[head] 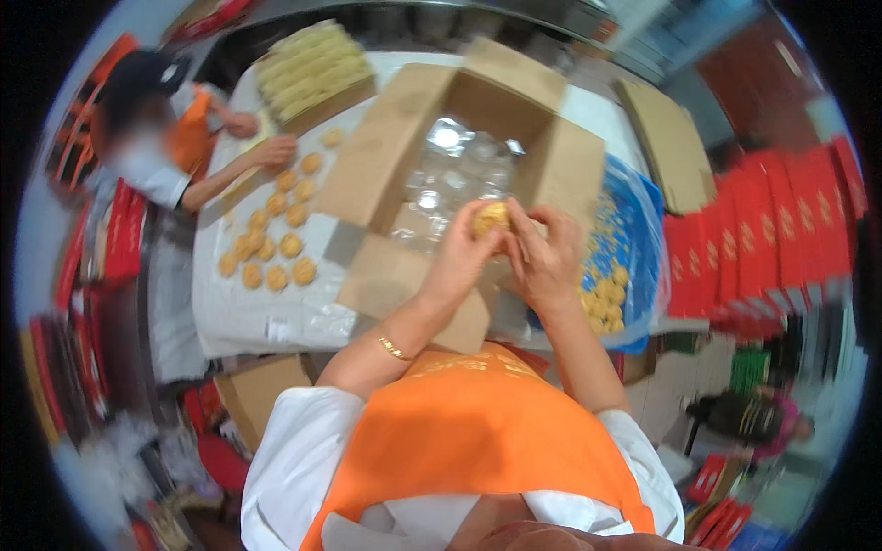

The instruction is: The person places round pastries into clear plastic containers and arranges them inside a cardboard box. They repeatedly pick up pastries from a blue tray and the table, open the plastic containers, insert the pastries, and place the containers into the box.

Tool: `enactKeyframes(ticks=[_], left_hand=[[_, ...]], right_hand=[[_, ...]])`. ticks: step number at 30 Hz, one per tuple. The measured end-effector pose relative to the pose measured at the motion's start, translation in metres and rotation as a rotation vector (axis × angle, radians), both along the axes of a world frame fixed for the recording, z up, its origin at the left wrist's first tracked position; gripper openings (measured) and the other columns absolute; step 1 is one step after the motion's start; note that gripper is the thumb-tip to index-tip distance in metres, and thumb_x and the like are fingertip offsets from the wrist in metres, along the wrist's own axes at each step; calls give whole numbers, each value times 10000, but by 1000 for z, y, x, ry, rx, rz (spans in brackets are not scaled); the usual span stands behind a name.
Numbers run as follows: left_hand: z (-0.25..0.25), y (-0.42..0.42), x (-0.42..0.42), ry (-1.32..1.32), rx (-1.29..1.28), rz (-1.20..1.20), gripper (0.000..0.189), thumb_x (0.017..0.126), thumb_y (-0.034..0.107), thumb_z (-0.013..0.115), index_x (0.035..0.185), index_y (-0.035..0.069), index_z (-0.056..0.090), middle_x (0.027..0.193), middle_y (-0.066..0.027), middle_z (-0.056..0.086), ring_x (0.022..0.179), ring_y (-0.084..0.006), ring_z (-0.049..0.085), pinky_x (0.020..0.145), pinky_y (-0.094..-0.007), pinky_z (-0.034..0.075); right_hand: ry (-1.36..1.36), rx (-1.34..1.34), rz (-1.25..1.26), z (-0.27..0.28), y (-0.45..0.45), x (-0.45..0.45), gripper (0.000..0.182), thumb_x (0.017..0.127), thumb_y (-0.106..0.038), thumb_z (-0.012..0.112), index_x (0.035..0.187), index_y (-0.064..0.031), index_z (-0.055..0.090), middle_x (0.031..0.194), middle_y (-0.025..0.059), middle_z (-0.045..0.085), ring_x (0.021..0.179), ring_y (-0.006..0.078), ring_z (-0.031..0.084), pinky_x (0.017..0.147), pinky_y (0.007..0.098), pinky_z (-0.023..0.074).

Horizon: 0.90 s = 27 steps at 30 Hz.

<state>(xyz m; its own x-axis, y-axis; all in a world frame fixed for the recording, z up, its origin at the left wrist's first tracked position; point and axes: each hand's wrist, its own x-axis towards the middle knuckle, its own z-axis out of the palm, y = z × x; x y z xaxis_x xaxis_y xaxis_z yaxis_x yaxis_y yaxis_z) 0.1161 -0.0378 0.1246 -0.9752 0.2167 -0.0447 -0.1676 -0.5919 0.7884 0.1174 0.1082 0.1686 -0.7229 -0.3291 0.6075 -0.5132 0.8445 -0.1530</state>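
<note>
A round golden pastry (490, 219) is held up over the near side of an open cardboard box (386, 275). My left hand (460, 246) grips it from the left, while the fingers of my right hand (549, 251) close on its right side. Inside the box are clear plastic packs (458, 175), their glare hiding detail. To the right of my right hand, a blue crate (630, 241) lined with clear plastic contains more pastries (606, 303) and scattered crumbs. The pastry's underside is hidden by my fingers.
Loose pastries (277, 279) lie on the white-covered table (227, 320) at left. A co-worker's hand (275, 150) is near them, beside a stack of pale trays (313, 69). Red boxes (758, 234) line the right, near a flat cardboard piece (665, 148). Another person (751, 417) is farther off.
</note>
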Motion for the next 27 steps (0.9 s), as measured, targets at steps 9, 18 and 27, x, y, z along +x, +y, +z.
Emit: enactKeyframes(ticks=[9, 18, 27], left_hand=[[-15, -127, -7, 73, -56, 571, 340, 971, 80, 591, 1281, -7, 479, 1141, -89, 600, 1029, -141, 588, 918, -305, 503], [-300, -283, -56, -345, -1245, 668, 169, 877, 105, 624, 876, -58, 669, 812, -45, 648, 737, -131, 586, 658, -316, 495], [-306, -279, -80, -222, -1856, 309, 282, 860, 215, 667, 1012, -23, 656, 1019, -234, 691, 938, -407, 660, 775, -466, 523]], right_hand=[[-84, -148, 128, 9, -15, 9, 592, 823, 32, 639, 1390, -1, 469, 1219, 170, 598, 1091, 318, 568, 969, 393, 443], [-175, -169, -265, -9, 74, 34, 496, 863, 47, 587, 1349, -32, 522, 1252, 158, 576, 1122, 274, 563, 916, 358, 466], [-347, -324, -589, -64, 169, 68, 470, 879, 18, 591, 1337, -77, 549, 1253, 121, 553, 1122, 238, 566, 899, 326, 474]])
